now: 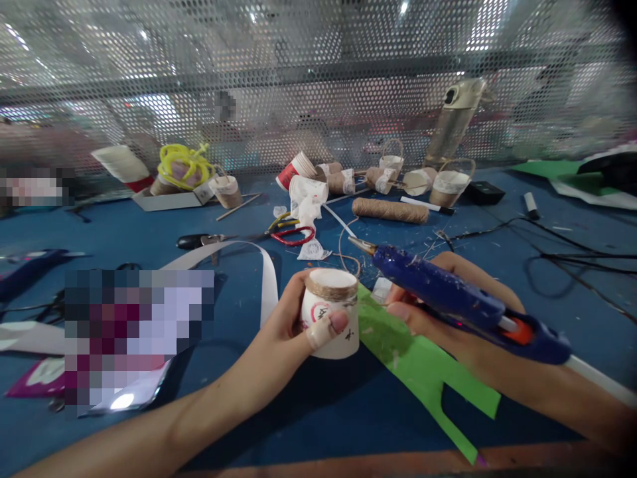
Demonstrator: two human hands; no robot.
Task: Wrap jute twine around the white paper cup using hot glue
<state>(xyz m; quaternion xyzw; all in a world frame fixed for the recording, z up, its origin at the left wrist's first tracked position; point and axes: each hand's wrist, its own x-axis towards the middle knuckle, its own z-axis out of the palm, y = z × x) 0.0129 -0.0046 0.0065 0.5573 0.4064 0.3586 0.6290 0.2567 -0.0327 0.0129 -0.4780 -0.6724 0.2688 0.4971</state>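
My left hand is wrapped around an upturned white paper cup whose top band is wound with jute twine. A plaster covers the thumb pressing on the cup's side. My right hand grips a blue hot glue gun, its metal nozzle pointing left just above and behind the cup. A strand of twine runs from the cup back towards a twine spool. Under the cup and gun lies a green paper sheet on the blue table.
Behind are several twine-wrapped cups and small baskets, red-handled scissors, pliers, a white paper strip, yellow cord, a bottle and black cables. A perforated metal screen closes the back.
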